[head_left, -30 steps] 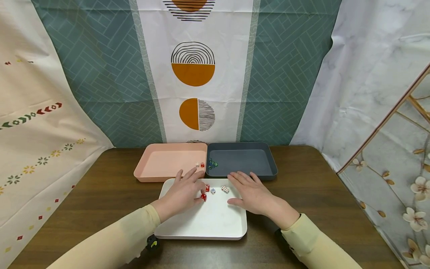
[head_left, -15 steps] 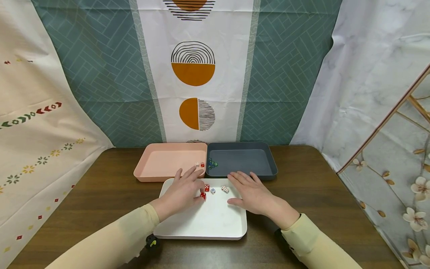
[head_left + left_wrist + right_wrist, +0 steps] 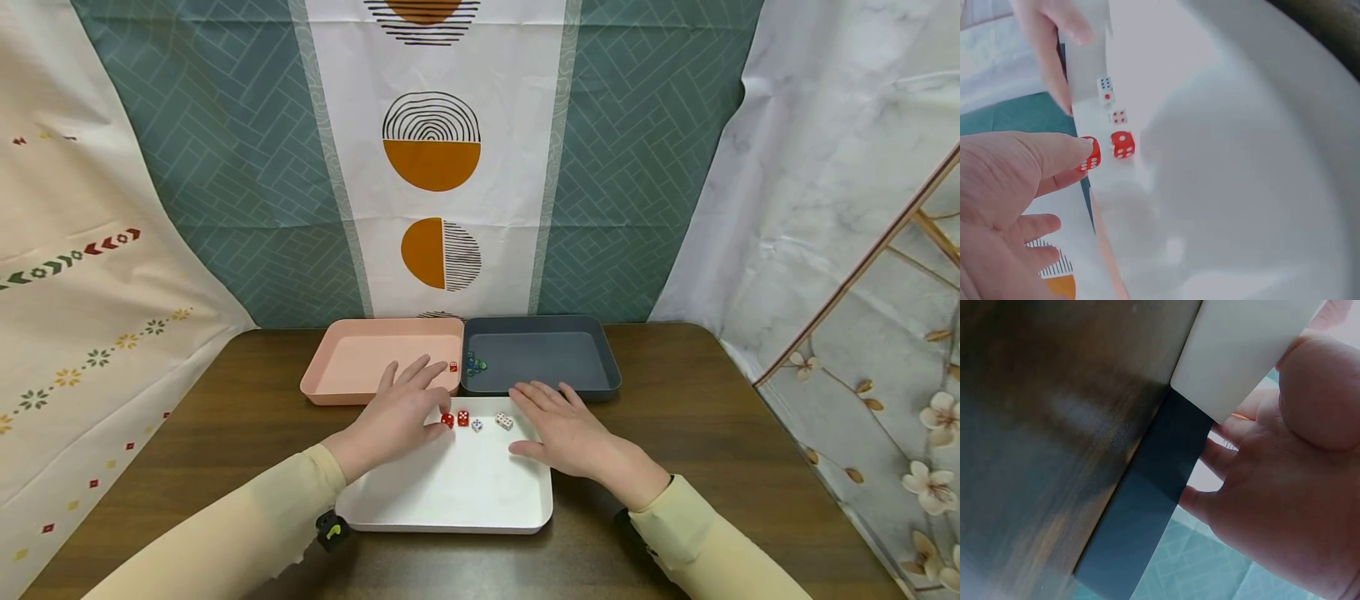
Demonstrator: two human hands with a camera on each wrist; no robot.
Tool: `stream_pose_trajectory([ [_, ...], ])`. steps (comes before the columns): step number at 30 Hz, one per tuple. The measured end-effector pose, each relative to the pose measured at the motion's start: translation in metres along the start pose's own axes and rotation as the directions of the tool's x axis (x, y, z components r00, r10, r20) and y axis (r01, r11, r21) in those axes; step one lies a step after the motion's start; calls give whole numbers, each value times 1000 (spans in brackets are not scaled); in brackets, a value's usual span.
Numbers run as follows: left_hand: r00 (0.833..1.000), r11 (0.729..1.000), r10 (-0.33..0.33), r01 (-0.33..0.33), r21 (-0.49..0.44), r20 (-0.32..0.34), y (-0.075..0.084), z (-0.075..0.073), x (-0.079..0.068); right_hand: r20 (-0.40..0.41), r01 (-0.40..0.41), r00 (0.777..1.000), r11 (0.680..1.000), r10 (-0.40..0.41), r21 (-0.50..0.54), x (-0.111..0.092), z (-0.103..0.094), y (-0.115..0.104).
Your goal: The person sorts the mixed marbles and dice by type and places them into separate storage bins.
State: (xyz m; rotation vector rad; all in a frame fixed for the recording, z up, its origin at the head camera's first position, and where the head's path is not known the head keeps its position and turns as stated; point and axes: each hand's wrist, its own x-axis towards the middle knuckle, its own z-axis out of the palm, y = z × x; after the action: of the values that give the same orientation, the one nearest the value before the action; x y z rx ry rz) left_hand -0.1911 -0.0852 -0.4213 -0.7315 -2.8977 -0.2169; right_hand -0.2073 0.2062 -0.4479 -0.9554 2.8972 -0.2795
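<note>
My left hand (image 3: 397, 421) pinches a red die (image 3: 1090, 156) between thumb and index finger, over the far left part of the white tray (image 3: 457, 493). Just right of it, a second red die (image 3: 463, 418) with white pips lies in the tray. Beside that is a white die (image 3: 477, 425), and farther right sits a pair of white dice (image 3: 504, 422). My right hand (image 3: 566, 433) is at the tray's right rim with its fingers extended, holding nothing. In the right wrist view, that hand's palm (image 3: 1285, 494) shows beyond the tray walls.
Behind the white tray stand a pink tray (image 3: 390, 327) and a dark grey tray (image 3: 547, 358). A red die (image 3: 453, 367) lies in the pink one, and several green-blue glass-like pieces (image 3: 476, 364) in the grey one. All stand on a brown wooden table (image 3: 697, 433).
My left hand has moved up and to the left with the red die, which is now level with the second one. The white die in the pink tray is now hidden. My right hand stays put.
</note>
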Motion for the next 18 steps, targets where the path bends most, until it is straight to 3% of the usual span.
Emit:
stream_pose_trajectory([
  [18,998,999,-50,50,6,-50,-20,-18,4,6,-11,1000,1000,11,-6,1,1,0],
])
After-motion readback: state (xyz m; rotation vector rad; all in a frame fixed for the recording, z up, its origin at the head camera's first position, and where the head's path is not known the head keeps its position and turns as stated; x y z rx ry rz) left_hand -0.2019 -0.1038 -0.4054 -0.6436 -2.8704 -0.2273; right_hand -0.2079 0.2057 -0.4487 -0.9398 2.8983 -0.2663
